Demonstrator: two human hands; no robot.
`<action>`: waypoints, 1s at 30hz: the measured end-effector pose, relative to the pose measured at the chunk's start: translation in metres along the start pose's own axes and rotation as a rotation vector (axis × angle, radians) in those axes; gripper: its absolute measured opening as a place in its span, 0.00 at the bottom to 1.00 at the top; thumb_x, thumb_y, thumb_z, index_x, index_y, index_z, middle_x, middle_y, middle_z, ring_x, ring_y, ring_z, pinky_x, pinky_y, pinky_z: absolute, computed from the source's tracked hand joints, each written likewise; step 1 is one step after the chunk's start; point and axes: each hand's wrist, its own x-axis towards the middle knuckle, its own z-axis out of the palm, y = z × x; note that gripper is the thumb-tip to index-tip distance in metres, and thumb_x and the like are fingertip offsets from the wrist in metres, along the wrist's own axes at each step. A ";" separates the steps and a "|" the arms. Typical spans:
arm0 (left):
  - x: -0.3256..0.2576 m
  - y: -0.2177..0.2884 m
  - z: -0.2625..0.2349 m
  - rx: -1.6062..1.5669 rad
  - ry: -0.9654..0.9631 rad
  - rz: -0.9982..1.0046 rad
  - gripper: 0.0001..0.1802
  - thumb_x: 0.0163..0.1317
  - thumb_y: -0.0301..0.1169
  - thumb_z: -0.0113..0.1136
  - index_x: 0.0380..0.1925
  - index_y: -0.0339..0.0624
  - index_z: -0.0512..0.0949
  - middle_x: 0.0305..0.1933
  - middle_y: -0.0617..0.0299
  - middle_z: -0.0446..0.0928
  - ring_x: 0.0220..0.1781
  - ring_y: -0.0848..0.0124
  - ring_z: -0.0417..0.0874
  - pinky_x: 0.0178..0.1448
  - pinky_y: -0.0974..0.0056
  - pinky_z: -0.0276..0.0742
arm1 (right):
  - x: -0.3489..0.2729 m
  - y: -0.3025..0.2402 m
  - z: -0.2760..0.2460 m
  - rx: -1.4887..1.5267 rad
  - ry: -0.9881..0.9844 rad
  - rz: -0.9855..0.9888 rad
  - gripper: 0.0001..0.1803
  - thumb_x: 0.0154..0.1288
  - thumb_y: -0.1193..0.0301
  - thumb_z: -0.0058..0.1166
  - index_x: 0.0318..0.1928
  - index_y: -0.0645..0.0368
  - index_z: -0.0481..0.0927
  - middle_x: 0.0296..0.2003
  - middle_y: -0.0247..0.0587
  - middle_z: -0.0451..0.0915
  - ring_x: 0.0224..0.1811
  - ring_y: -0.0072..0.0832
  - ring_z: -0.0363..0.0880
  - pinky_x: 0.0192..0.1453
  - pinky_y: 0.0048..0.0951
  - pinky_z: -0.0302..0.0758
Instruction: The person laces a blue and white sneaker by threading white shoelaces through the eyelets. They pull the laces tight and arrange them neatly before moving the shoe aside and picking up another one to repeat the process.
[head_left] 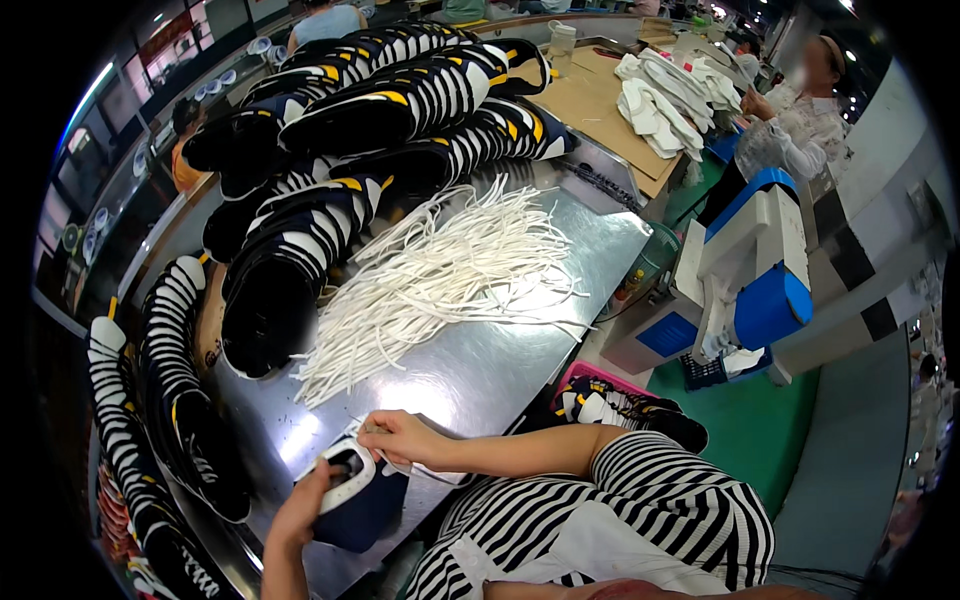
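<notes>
A navy shoe upper (365,512) with a white eyelet edge rests at the near edge of the metal table. My left hand (303,503) grips it from the left, thumb on the white edge and the other fingers partly hidden. Just above the upper, my right hand (400,438) is closed in a pinch at the eyelet edge. A white shoelace (432,476) trails from beneath that hand toward my lap; the pinched end is too small to make out clearly. Beyond both hands lies a loose heap of white shoelaces (440,285).
Nested rows of black, white and yellow shoe uppers (400,100) line the far and left sides of the metal table (540,350). A blue-and-white machine (755,270) stands at right. Below it, a pink bin (600,376) holds more uppers. A co-worker (800,120) stands beyond white pieces (665,95).
</notes>
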 end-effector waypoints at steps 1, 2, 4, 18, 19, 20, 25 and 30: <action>0.004 0.009 0.000 -0.191 -0.106 -0.097 0.38 0.72 0.60 0.44 0.59 0.34 0.73 0.52 0.52 0.81 0.51 0.63 0.81 0.58 0.61 0.74 | 0.000 0.000 0.002 -0.002 0.001 -0.019 0.09 0.72 0.66 0.54 0.42 0.60 0.77 0.22 0.31 0.77 0.14 0.14 0.64 0.18 0.19 0.59; 0.009 0.013 0.001 -0.389 -0.209 -0.195 0.38 0.72 0.61 0.42 0.61 0.35 0.72 0.55 0.51 0.80 0.56 0.62 0.80 0.63 0.60 0.73 | -0.001 -0.001 0.004 -0.005 -0.001 -0.032 0.10 0.72 0.66 0.54 0.44 0.59 0.77 0.24 0.30 0.77 0.15 0.14 0.65 0.19 0.18 0.61; 0.034 -0.011 0.012 -0.568 -0.263 0.097 0.38 0.72 0.60 0.42 0.63 0.35 0.70 0.63 0.50 0.75 0.63 0.61 0.77 0.68 0.58 0.70 | -0.003 -0.012 0.012 -0.277 0.157 0.084 0.11 0.73 0.63 0.54 0.48 0.55 0.78 0.27 0.27 0.80 0.18 0.13 0.68 0.23 0.17 0.66; -0.009 0.039 0.092 -0.810 -0.017 0.402 0.34 0.73 0.53 0.48 0.63 0.33 0.70 0.60 0.54 0.77 0.61 0.69 0.76 0.66 0.66 0.68 | -0.039 -0.028 0.000 -0.244 0.074 -0.173 0.05 0.72 0.71 0.54 0.41 0.61 0.78 0.26 0.31 0.80 0.18 0.07 0.60 0.22 0.12 0.53; -0.009 0.041 0.094 -0.854 0.030 0.332 0.34 0.72 0.55 0.49 0.61 0.33 0.73 0.59 0.56 0.78 0.59 0.72 0.75 0.65 0.67 0.66 | -0.040 -0.028 0.000 -0.267 0.063 -0.191 0.05 0.72 0.71 0.54 0.41 0.60 0.78 0.26 0.30 0.80 0.19 0.07 0.60 0.22 0.12 0.54; -0.008 0.039 0.097 -0.788 0.094 0.356 0.34 0.72 0.54 0.50 0.59 0.33 0.75 0.57 0.56 0.78 0.57 0.72 0.75 0.64 0.68 0.66 | -0.041 -0.027 0.000 -0.289 0.052 -0.208 0.05 0.72 0.71 0.54 0.41 0.60 0.78 0.26 0.30 0.79 0.19 0.06 0.61 0.23 0.12 0.54; 0.004 0.030 0.114 -0.761 0.193 0.435 0.27 0.72 0.51 0.54 0.50 0.35 0.81 0.46 0.61 0.80 0.50 0.75 0.76 0.59 0.70 0.69 | -0.040 -0.020 -0.007 -0.326 0.053 -0.163 0.05 0.72 0.71 0.55 0.41 0.60 0.78 0.26 0.28 0.79 0.21 0.07 0.62 0.24 0.12 0.55; 0.006 0.028 0.116 -0.767 0.266 0.491 0.21 0.70 0.46 0.59 0.42 0.37 0.84 0.36 0.67 0.80 0.38 0.79 0.76 0.46 0.73 0.72 | -0.044 -0.020 -0.010 -0.413 0.065 -0.167 0.05 0.71 0.72 0.56 0.40 0.62 0.79 0.26 0.30 0.79 0.26 0.11 0.70 0.32 0.14 0.65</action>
